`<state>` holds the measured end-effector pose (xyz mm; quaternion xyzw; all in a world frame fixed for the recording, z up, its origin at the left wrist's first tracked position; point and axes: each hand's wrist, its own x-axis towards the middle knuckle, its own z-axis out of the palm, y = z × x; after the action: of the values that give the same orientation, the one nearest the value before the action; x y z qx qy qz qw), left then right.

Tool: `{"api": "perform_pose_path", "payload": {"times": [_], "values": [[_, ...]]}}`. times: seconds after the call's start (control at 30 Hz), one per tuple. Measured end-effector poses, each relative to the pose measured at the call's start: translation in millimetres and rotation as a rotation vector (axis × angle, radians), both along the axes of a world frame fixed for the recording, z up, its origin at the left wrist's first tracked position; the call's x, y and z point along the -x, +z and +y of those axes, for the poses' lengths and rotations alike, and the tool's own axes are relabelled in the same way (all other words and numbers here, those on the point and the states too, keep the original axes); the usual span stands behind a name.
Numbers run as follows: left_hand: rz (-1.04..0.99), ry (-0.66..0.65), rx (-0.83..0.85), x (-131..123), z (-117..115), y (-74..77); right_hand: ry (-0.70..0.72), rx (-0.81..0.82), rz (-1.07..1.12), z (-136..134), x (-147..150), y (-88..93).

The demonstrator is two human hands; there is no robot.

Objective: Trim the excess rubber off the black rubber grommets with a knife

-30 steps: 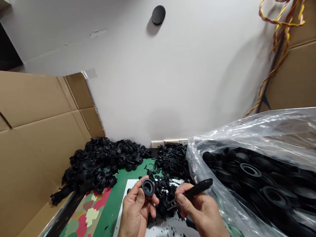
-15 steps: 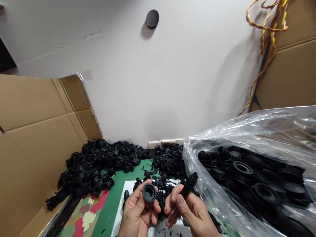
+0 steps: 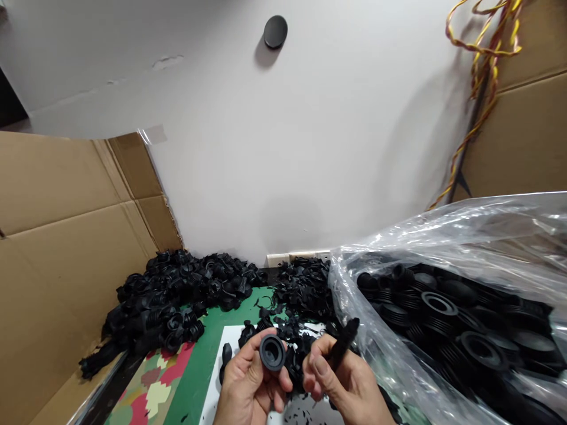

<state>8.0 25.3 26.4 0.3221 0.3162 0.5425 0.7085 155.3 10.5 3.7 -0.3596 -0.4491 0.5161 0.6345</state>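
Near the bottom centre, my left hand (image 3: 257, 378) is closed around a black rubber bellows boot (image 3: 272, 353), its round open end turned toward me. Just to the right is my right hand (image 3: 341, 383), gripping a slim black-handled tool (image 3: 348, 337) whose dark upper end sticks out above the thumb. The tool's lower end is hard to make out. A small gap separates the two hands. Black rubber scraps (image 3: 299, 348) lie behind and between them on a white sheet (image 3: 217, 378).
A heap of black ribbed rubber pieces (image 3: 177, 301) lies at left beside a cardboard wall (image 3: 66, 265). More scraps (image 3: 305, 286) pile against the wall. At right, a clear plastic bag (image 3: 354, 295) holds several black bellows parts (image 3: 438, 304). A green mat (image 3: 195, 378) covers the table.
The bellows boot in my left hand has shifted slightly right and tilted. My right hand has turned a little, and the tool's top end is lower and further right.
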Motion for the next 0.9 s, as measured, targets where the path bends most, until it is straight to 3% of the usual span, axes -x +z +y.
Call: {"api": "perform_pose_path", "payload": {"times": [0.4,0.63,0.77,0.9], "values": [[0.062,0.002,-0.007,-1.0,-0.9,-0.3,-0.051,0.024,-0.085,-2.0,-2.7,5.6],[0.325,0.25,-0.102,-6.4,-1.9,-5.7,-0.033,0.119,-0.091,-1.6,-3.2,6.8],[0.358,0.299,-0.121,-11.1,-4.9,-3.1,-0.057,0.134,-0.162,-1.7,-1.9,6.2],[0.48,0.323,-0.249,-13.0,-8.7,-0.8,0.008,0.155,-0.204,-1.3,-2.7,2.5]]}}
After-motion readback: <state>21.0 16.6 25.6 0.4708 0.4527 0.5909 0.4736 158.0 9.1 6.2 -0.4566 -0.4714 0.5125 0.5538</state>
